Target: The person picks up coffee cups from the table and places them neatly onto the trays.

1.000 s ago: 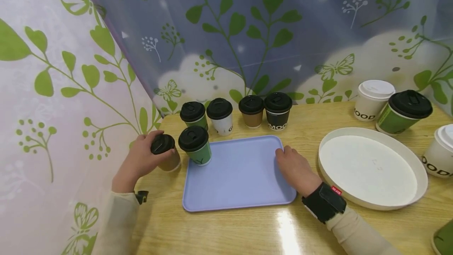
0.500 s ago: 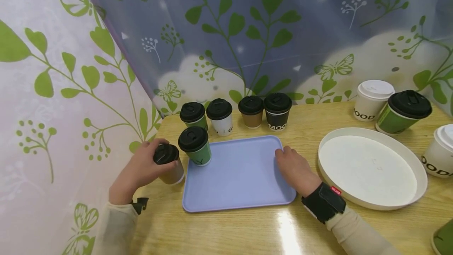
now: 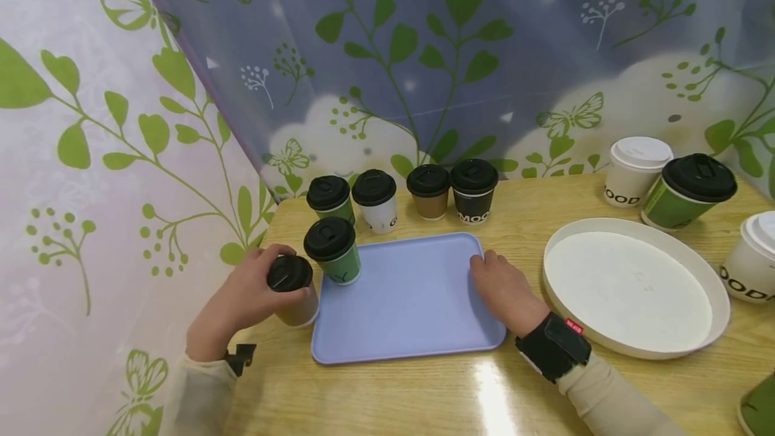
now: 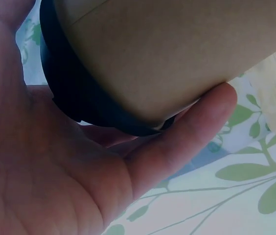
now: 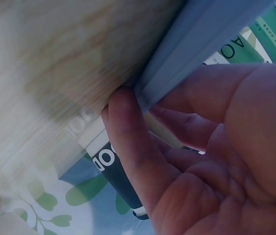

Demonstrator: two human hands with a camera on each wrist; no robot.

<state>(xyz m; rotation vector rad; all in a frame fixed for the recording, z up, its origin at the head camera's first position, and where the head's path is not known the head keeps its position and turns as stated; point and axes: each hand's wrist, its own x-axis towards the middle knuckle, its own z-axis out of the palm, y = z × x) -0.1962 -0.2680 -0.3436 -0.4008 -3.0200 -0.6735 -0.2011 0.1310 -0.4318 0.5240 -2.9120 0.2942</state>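
My left hand (image 3: pixel 245 295) grips a brown paper coffee cup (image 3: pixel 299 313) around its black lid, thumb on the near side. The cup is upright, right beside the left edge of the lavender tray (image 3: pixel 418 301). In the left wrist view, fingers wrap the dark lid and lower onto the brown coffee cup (image 4: pixel 177 49). A green coffee cup (image 3: pixel 342 268) with a black lid stands in the tray's back left corner. On the other side, my right hand (image 3: pixel 505 291) pinches the tray's right rim; the right wrist view shows thumb and fingers at the tray's edge (image 5: pixel 177 54).
Behind the tray stand a green cup (image 3: pixel 342 210), a white cup (image 3: pixel 381 215), a brown cup (image 3: pixel 431 206) and a black cup (image 3: pixel 474 206), all black-lidded. A round white tray (image 3: pixel 630 288) lies to the right, with several more lidded cups around it.
My left hand has brought the brown coffee cup nearer to me and slightly right, along the lavender tray's left edge. The right hand and the tray have stayed in place.
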